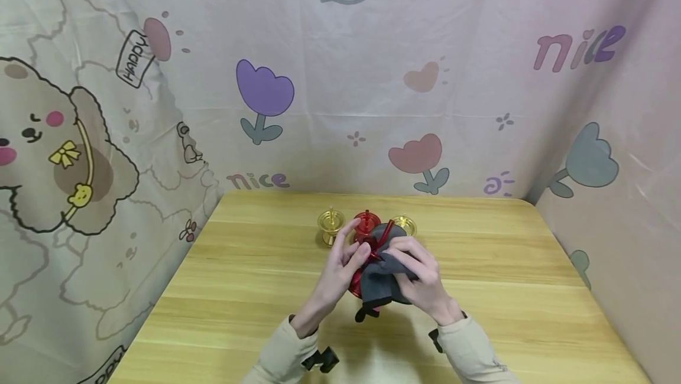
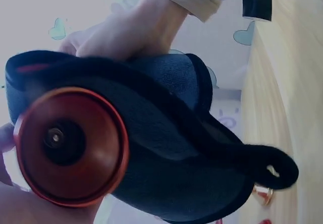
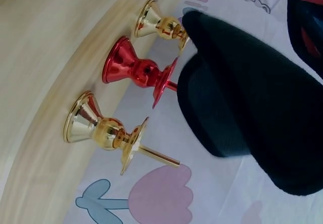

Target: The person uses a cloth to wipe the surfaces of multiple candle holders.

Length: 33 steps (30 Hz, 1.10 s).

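Observation:
My left hand (image 1: 336,272) holds a shiny red candle holder (image 1: 385,233) tilted above the table, its thin spike pointing up and away. In the left wrist view, the round, hollow underside of its base (image 2: 98,158) faces the camera. A dark grey cloth (image 1: 375,286) with black edging is gathered against the holder, covering much of it. My right hand (image 1: 424,275) pinches this cloth between thumb and fingers beside the spike. The cloth's black hanging loop (image 2: 275,168) dangles free. In the right wrist view, folds of the cloth (image 3: 272,108) hide the right fingers.
Behind the hands, a gold candle holder (image 1: 331,223), a red one (image 1: 366,221) and another gold one (image 1: 405,224) stand upright in a row. They are on a light wooden table (image 1: 239,289). A printed fabric backdrop (image 1: 340,77) hangs along its back and sides.

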### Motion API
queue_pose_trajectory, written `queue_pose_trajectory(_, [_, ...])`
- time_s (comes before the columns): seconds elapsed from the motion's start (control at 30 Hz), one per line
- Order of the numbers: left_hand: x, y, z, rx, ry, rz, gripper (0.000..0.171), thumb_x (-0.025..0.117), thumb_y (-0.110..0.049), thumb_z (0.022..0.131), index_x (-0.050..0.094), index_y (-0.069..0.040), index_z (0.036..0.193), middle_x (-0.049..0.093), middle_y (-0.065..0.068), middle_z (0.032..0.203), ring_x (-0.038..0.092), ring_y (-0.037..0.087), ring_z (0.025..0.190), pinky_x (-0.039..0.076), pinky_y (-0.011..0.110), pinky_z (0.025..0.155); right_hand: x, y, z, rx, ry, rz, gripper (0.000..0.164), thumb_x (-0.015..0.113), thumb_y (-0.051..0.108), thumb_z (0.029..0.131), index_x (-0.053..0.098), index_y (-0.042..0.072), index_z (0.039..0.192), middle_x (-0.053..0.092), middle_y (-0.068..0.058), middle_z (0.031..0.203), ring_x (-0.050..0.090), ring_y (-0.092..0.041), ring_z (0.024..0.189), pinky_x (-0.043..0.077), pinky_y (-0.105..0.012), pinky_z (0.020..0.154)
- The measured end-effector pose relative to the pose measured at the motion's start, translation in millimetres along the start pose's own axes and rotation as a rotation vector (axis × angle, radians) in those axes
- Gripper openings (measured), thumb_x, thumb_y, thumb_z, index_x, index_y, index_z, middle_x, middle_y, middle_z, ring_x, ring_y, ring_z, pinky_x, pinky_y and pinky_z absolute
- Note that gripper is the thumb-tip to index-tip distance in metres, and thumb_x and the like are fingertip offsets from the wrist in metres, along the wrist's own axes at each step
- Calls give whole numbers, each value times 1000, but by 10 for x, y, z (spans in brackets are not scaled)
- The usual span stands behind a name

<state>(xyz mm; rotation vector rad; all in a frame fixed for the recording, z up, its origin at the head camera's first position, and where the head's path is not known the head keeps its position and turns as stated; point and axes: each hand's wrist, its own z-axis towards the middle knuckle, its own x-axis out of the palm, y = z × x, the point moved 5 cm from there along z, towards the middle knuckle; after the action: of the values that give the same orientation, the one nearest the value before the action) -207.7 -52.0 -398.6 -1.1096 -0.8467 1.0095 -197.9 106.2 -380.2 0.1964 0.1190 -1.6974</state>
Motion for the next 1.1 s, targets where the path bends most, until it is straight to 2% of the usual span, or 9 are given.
queue_pose_trajectory(0.1, [10, 10, 13, 9, 14, 23, 58, 46, -23, 108, 19, -13, 158, 61, 34, 132, 66, 19, 116, 55, 25, 92, -8, -7, 0, 4, -11, 9, 18, 60, 2, 98, 70, -12, 93, 64, -20, 86, 62, -30, 83, 54, -31, 88])
queue_pose_trajectory(0.23, [36, 10, 18, -4, -10, 128, 67, 52, -28, 105, 14, -20, 160, 66, 21, 131, 63, 32, 121, 54, 28, 94, -15, -14, 2, 4, -14, -14, 20, 57, 1, 97, 70, -12, 91, 63, -20, 85, 62, -31, 82, 54, -31, 87])
queue_pose_trajectory(0.3, [41, 5, 14, -14, -30, 159, 73, 58, -28, 102, 14, -22, 160, 68, 16, 128, 64, 30, 117, 54, 28, 94, -14, -11, 3, 4, -9, -27, 20, 56, 1, 97, 71, -11, 90, 63, -19, 85, 62, -30, 81, 54, -32, 86])
queue_pose_trajectory(0.4, [38, -11, 4, -16, -33, 130, 76, 62, -25, 100, 13, -20, 160, 69, 17, 126, 65, 24, 111, 54, 27, 91, -5, -7, 3, 0, 5, -33, 18, 58, 2, 98, 71, -10, 91, 64, -19, 86, 62, -29, 82, 54, -33, 86])
queue_pose_trajectory(0.57, [7, 3, 20, -61, 18, -14, 62, 47, -24, 106, 17, -11, 159, 62, 35, 127, 66, 19, 112, 54, 24, 92, 2, -11, -13, 3, 0, 11, 17, 62, 4, 97, 71, -11, 95, 64, -19, 88, 62, -29, 84, 53, -31, 88])
queue_pose_trajectory(0.7, [-3, 44, 44, -97, 44, 23, 63, 43, -30, 108, 14, -10, 160, 59, 36, 131, 65, 25, 116, 54, 27, 93, -7, -16, -36, 12, -17, 18, 18, 60, 3, 97, 70, -12, 94, 63, -19, 87, 62, -28, 83, 53, -29, 88])
queue_pose_trajectory(0.8, [3, 54, 43, -80, 40, 78, 70, 51, -29, 106, 10, -13, 160, 60, 29, 136, 62, 28, 123, 52, 28, 97, -12, -19, -36, 16, -20, -7, 18, 59, 2, 97, 70, -11, 92, 63, -19, 85, 62, -29, 82, 54, -30, 86])
queue_pose_trajectory(0.9, [12, 42, 26, -59, 25, 91, 76, 59, -25, 102, 9, -16, 160, 64, 23, 133, 65, 22, 117, 52, 26, 96, -14, -15, -25, 14, -14, -26, 18, 58, 2, 97, 70, -10, 90, 63, -18, 85, 62, -30, 82, 54, -31, 85])
queue_pose_trajectory(1.1, [18, -26, 17, -36, 35, -23, 71, 55, -23, 104, 12, -13, 159, 58, 34, 135, 66, 5, 107, 54, 23, 92, -16, -6, 5, 4, -21, 20, 17, 61, 2, 97, 70, -11, 93, 63, -20, 87, 61, -30, 84, 53, -31, 88])
